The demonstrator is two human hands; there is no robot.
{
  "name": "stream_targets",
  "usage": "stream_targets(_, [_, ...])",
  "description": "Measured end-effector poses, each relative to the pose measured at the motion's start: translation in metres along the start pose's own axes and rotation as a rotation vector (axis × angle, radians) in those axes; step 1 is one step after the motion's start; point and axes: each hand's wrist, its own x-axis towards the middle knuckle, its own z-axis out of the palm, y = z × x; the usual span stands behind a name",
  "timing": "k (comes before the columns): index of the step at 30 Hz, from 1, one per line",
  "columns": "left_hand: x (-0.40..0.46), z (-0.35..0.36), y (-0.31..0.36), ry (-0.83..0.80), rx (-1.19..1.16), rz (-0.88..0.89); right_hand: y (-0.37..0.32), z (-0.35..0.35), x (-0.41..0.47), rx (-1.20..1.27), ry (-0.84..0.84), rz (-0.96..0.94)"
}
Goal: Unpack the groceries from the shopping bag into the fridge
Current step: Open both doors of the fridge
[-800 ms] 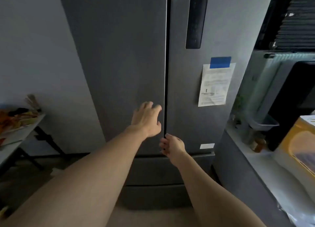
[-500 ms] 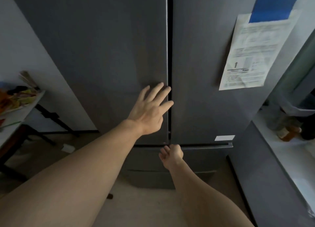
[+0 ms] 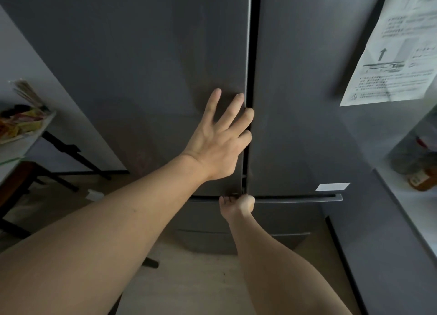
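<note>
The fridge [image 3: 146, 61] filled nearly the whole view, both of its upper doors closed, with a dark seam [image 3: 252, 54] running down between them; that seam serves as the landmark here. No shopping bag or groceries showed anywhere, so the unpacking itself had not begun, and the doors had to come open first.

Left of the seam, the left door [image 3: 132, 83] carried the left hand [image 3: 217, 144], laid flat with its fingers spread and straight. The two fingertips nearest the seam reached its edge, probably to find a purchase for pulling that door outward.

Right of the seam, a printed sheet [image 3: 399, 54] hung on the right door [image 3: 302, 102], out of the way of either hand.

At the foot of the seam, the right hand [image 3: 237, 204] was curled, its fingers tucked up under the bottom lip of the doors just above the drawer [image 3: 295, 214]; it appeared to be gripping the underside edge as a handle, though which door it held could not be made out.

Far left of the seam, a worktop [image 3: 26, 139] carried colourful packets [image 3: 21, 124].
</note>
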Motion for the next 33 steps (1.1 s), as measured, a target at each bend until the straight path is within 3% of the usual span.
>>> stream_targets(4, [0.005,-0.019,0.002,-0.102,0.099,0.008,0.007,-0.007,0.000,0.074,-0.077,0.007])
stream_targets(10, [-0.002,-0.023,0.017,-0.142,0.071,-0.077,0.008,-0.014,0.000,0.174,-0.119,0.000])
stream_targets(17, [-0.030,-0.018,-0.003,0.028,-0.027,-0.090,0.021,-0.031,0.002,0.173,-0.134,-0.053])
stream_targets(21, [-0.045,-0.031,0.007,0.155,-0.225,-0.185,0.029,-0.058,-0.010,0.031,-0.134,-0.055])
stream_targets(23, [-0.054,-0.043,0.013,0.225,-0.286,-0.266,0.031,-0.071,-0.027,-0.181,-0.093,-0.066])
stream_targets(25, [-0.056,-0.062,0.009,0.286,-0.326,-0.360,0.027,-0.070,-0.061,-0.487,0.027,-0.187])
stream_targets(27, [-0.055,-0.085,-0.004,0.321,-0.361,-0.452,0.018,-0.051,-0.110,-0.683,0.082,-0.491])
stream_targets(30, [-0.070,-0.116,-0.015,0.286,-0.410,-0.509,0.001,0.003,-0.196,-0.738,-0.270,-0.925])
stream_targets(33, [-0.106,-0.132,-0.007,0.252,-0.509,-0.580,0.000,0.043,-0.274,-0.831,-0.557,-1.102])
